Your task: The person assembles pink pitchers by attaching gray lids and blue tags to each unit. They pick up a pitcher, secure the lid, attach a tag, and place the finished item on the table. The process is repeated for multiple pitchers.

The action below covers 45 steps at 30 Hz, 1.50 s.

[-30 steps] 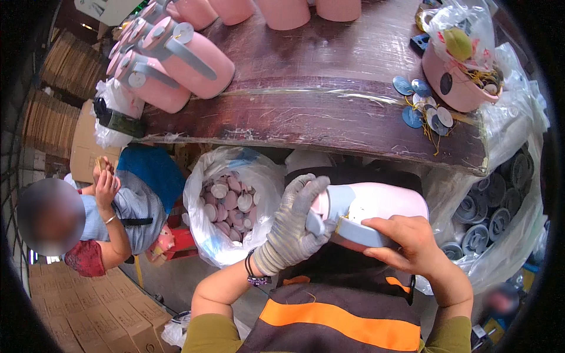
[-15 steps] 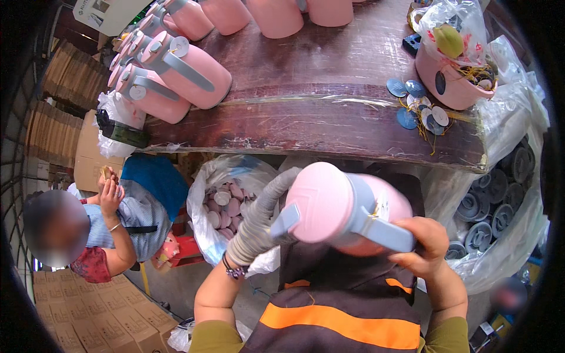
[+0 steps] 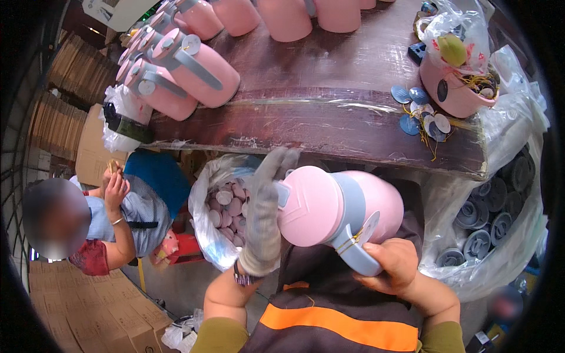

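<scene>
A pink thermos jug (image 3: pixel 376 203) with a grey collar and handle is held tilted over my lap, its pink lid (image 3: pixel 312 206) toward my left. My bare right hand (image 3: pixel 391 265) wraps round the grey handle (image 3: pixel 357 250). A round tag (image 3: pixel 369 226) hangs by gold string at the top of that handle. My left hand (image 3: pixel 263 217), in a grey-white glove, is stretched out flat beside the lid, next to the small grey spout (image 3: pixel 283 195). It looks slightly blurred, and whether it touches the spout I cannot tell.
Several pink jugs (image 3: pixel 200 70) stand on the dark table (image 3: pixel 329 126). Loose round tags (image 3: pixel 421 112) lie near a pink tub (image 3: pixel 453 97). Below, bags hold pink discs (image 3: pixel 226 206) and grey lids (image 3: pixel 474 215). A co-worker (image 3: pixel 123 212) sits at left beside cartons (image 3: pixel 88 300).
The jug has turned, its handle swinging down and toward the left with my right hand. My left hand has straightened from curling round the lid to lying flat beside it.
</scene>
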Motion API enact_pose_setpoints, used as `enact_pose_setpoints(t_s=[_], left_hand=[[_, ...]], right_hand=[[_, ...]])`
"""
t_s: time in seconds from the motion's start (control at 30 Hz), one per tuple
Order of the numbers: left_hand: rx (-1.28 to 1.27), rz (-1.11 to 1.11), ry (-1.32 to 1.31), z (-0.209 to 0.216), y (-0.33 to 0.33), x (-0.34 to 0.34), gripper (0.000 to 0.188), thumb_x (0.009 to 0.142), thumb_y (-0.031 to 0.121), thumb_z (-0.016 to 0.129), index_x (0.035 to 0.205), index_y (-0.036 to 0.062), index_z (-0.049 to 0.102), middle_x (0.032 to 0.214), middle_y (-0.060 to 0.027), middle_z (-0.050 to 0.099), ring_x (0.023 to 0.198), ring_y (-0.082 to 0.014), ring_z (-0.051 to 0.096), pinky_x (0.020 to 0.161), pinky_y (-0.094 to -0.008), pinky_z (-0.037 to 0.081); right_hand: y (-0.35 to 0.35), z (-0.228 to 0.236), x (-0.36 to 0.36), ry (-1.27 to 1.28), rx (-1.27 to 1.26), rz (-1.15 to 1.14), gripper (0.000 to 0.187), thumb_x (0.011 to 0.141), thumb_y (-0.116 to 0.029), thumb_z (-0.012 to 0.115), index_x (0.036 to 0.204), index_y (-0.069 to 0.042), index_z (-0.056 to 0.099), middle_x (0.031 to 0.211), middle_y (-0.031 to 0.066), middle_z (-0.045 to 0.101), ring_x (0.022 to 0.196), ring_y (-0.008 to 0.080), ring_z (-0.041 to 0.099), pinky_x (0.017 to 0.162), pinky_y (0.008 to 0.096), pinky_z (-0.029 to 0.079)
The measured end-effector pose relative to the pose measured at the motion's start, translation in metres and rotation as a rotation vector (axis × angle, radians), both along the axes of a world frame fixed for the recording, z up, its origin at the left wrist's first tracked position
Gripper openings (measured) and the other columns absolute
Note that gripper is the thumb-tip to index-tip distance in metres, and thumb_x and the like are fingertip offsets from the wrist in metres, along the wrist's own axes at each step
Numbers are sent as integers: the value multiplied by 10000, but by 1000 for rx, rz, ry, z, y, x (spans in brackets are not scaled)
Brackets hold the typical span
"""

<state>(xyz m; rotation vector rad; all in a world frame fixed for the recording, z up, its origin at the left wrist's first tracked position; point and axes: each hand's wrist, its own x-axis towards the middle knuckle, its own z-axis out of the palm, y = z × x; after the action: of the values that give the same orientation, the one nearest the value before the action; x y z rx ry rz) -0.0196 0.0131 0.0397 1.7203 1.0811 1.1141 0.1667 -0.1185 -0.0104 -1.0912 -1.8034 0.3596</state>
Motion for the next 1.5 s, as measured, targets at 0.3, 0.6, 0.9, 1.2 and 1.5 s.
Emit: enact_pose_setpoints(t_s=[0.3, 0.6, 0.9, 1.2, 1.5], left_hand=[[-305, -528, 81, -7, 61, -9, 649, 847, 585, 531, 1092, -6, 636, 1114, -139, 641, 1200, -239, 498, 1044, -391, 335], [-581, -975, -461, -25, 59, -8, 512, 884, 486, 582, 1025, -1, 651, 1029, -129, 637, 1063, -267, 558, 964, -390, 401], [-199, -240, 376, -30, 21, -16, 723, 819, 340, 680, 1384, 14, 368, 1272, -110, 492, 1116, -181, 481, 973, -336, 400], [292, -838, 493, 38, 9, -25, 760, 676, 275, 788, 1290, 18, 420, 1303, -218, 460, 1207, -410, 466, 1004, -464, 384], [428, -387, 547, 85, 31, -72, 646, 684, 171, 724, 1259, 10, 477, 1220, -165, 541, 1121, -290, 553, 975, -371, 428]], right_hand=[[11, 16, 25, 141, -280, 104, 597, 727, -205, 787, 1231, 27, 565, 922, 172, 693, 761, 252, 701, 686, 308, 529], [5, -4, 41, 1046, -902, 369, 566, 752, -192, 761, 1224, 46, 560, 962, 108, 693, 772, 168, 669, 701, 298, 526], [21, 6, -18, -262, -91, -65, 588, 711, -220, 778, 1260, -126, 589, 564, 9, 505, 442, 169, 518, 419, 312, 384], [44, 15, 50, 322, -437, 465, 485, 685, -120, 802, 1143, -37, 666, 817, 102, 711, 702, 189, 693, 655, 261, 504], [79, 28, 19, 89, -101, -137, 639, 697, -265, 783, 1231, 3, 554, 1146, 175, 566, 1018, 295, 573, 906, 375, 449]])
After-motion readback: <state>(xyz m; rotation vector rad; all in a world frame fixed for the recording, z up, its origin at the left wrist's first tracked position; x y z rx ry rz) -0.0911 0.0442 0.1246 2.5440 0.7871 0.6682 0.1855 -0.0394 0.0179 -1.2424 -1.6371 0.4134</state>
